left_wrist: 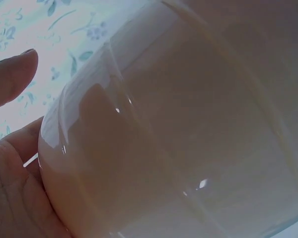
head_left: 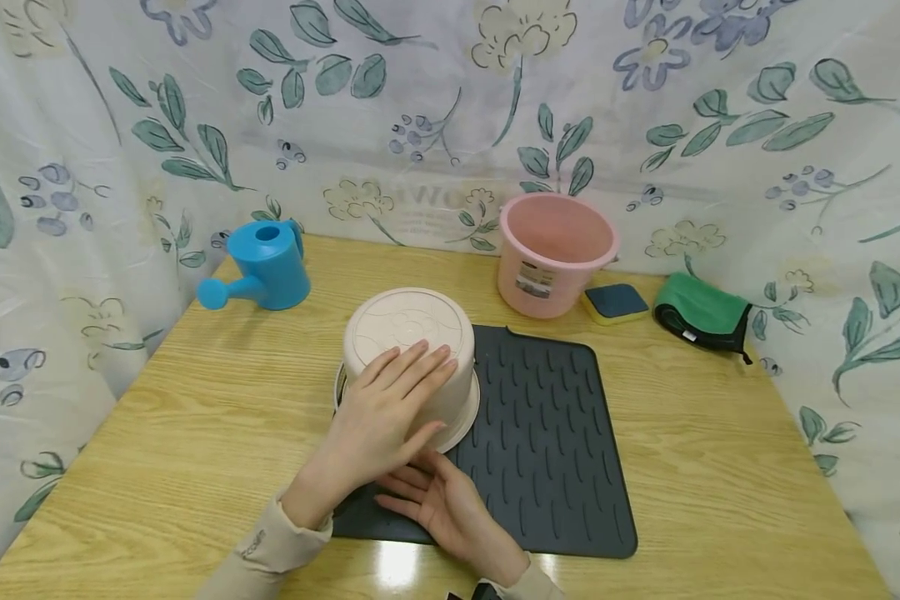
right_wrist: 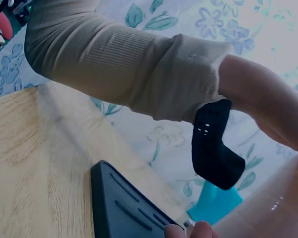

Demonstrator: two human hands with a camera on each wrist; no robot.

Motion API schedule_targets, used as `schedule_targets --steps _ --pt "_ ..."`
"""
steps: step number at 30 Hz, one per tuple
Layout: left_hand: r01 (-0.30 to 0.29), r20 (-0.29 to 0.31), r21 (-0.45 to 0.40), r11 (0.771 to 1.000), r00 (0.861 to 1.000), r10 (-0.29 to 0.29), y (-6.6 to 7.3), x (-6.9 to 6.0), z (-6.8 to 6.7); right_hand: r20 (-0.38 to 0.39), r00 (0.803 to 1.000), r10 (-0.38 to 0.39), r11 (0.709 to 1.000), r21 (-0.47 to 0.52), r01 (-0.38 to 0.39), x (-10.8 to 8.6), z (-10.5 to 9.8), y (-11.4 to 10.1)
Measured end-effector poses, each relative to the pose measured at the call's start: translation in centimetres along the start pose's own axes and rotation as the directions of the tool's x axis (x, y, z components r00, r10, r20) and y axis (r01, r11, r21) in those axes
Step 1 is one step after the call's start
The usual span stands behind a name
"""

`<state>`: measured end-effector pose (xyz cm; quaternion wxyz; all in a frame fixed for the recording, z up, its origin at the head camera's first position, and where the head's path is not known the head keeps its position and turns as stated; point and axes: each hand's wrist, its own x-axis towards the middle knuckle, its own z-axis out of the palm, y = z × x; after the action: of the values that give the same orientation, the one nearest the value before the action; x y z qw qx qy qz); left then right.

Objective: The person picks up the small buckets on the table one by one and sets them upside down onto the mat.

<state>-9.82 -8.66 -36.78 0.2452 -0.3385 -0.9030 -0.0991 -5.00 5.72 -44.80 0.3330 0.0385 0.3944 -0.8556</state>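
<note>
Toward the far left of the wooden table (head_left: 720, 467) I see a blue watering can (head_left: 279, 275), its spout pointing left. Next comes the left hand (head_left: 378, 417), laid against an upturned beige bucket (head_left: 397, 312): its fingers are straight and slightly parted, their tips resting on the flat base, the thumb stretched out to the right. The bucket sits rim down over the left part of a dark ridged mat (head_left: 558, 458). At its near rim I have the right hand (head_left: 453, 508), palm partly showing, fingers loosely extended and a little spread; I cannot tell whether they touch the rim. Beyond the mat stands an upright pink bucket (head_left: 517, 258), with a blue-and-yellow sponge (head_left: 617, 302) just beside it, then a green-and-black pouch (head_left: 697, 304).
</note>
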Motion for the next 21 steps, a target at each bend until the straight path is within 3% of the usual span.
schedule_targets --steps 13,21 --pt "-0.003 -0.017 -0.02 1.0 1.0 0.003 0.1 0.2 0.3 0.02 1.0 -0.009 0.999 -0.039 0.009 -1.4 -2.3 -1.7" --pt "0.009 -0.012 -0.002 1.0 1.0 -0.009 0.1 0.0 0.2 -0.105 0.989 -0.104 0.995 -0.023 0.102 -2.7 -5.3 -4.5"
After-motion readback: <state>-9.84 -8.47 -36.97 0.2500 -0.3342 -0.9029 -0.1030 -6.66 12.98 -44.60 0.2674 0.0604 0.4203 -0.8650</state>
